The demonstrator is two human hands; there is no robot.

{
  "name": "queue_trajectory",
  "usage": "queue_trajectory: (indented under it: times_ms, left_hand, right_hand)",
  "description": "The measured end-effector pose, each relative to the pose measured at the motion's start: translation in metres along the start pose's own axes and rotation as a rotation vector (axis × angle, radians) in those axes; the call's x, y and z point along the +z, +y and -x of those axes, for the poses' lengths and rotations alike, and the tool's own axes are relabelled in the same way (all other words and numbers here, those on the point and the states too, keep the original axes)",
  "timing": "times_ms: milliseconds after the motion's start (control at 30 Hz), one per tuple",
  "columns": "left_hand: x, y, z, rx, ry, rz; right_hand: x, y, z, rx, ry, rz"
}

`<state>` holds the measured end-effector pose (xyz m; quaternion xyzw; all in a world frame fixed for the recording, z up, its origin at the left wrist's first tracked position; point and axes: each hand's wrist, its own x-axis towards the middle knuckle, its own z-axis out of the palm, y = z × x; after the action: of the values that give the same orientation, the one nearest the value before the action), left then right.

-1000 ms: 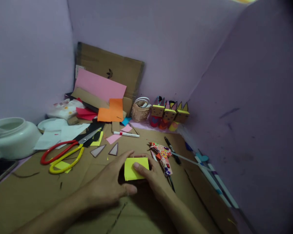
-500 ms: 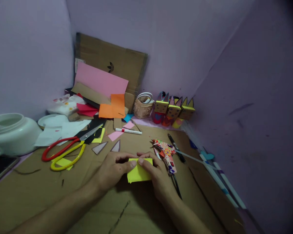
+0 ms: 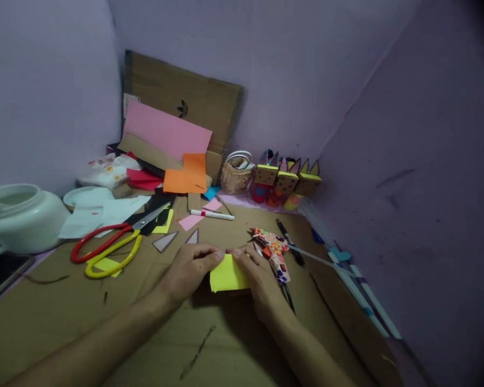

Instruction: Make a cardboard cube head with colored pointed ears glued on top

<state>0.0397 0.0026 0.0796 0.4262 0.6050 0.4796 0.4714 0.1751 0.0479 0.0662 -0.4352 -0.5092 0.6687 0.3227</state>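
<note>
Between both hands is a small yellow paper, held just above the cardboard work surface. My left hand is closed on its left side, thumb at the upper left corner. Gripping the right side, my right hand has its thumb on the upper right part. The fingers behind the paper are hidden. Just beyond my left hand lie two grey triangles with dark outlines, a left triangle and a right triangle. A flower-patterned glue gun lies beside my right hand.
Large scissors with red and yellow handles lie open at the left, near a white pot. A marker lies farther back. Decorated figures and a small basket stand by the wall. A black pen lies right.
My thumbs have shifted toward the paper's far edge and side corners, exposing more of its yellow face. The hands and paper sit slightly higher in view.
</note>
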Motion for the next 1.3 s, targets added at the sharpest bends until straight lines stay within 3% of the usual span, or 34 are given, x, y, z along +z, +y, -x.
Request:
queue_trajectory:
  times_ms: [133,300,433,500,667,900,1100,1300]
  left_hand:
    - [-0.006,-0.002,0.0,0.036,-0.009,-0.012]
    - [-0.014,-0.002,0.007,0.16,-0.21,-0.066]
    - [-0.013,-0.006,0.006,0.132,-0.122,-0.196]
    - [-0.016,-0.008,0.002,0.142,-0.129,-0.125]
    - [-0.029,-0.004,-0.002,0.097,-0.135,0.116]
    - [-0.028,-0.003,0.003,0.043,-0.162,0.16]
    - [-0.027,-0.005,0.001,0.073,-0.208,0.106]
    - [-0.024,0.0,0.003,0.165,-0.104,0.057]
  right_hand:
    - [-0.001,-0.002,0.0,0.012,0.02,-0.012]
    - [-0.01,-0.002,-0.003,0.094,0.06,-0.164]
    - [-0.015,-0.004,-0.003,0.099,0.005,-0.201]
    - [-0.019,-0.006,-0.004,0.045,-0.017,-0.157]
    - [-0.028,-0.009,-0.007,-0.176,0.092,-0.079]
    - [-0.022,-0.003,-0.004,-0.358,-0.065,0.027]
    - [-0.019,0.003,-0.009,-0.363,-0.083,0.043]
    - [-0.017,0.005,-0.008,-0.356,-0.109,0.05]
